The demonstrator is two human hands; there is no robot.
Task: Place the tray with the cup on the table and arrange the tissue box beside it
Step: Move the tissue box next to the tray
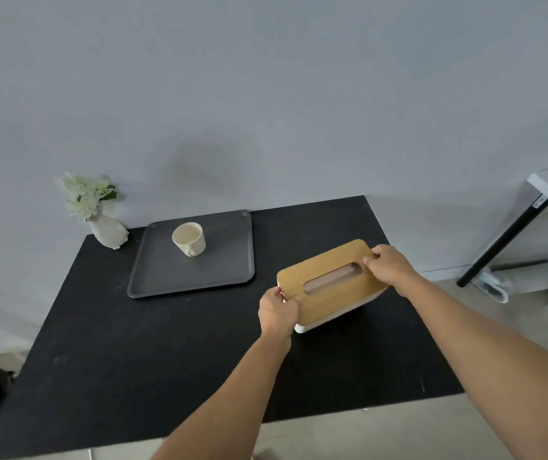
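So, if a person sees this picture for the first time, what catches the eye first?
First the tissue box with its wooden lid, held at its two ends by the left hand and the right hand, right of the grey tray. Then the cream cup on that tray, and the vase of white flowers at the table's far left corner.

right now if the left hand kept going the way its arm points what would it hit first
The left hand is already gripping the near end of the tissue box, so the box is first. Beyond it looks like bare table, though depth is unclear.

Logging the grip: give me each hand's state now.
Left hand: closed on the tissue box, near end.
Right hand: closed on its far end.
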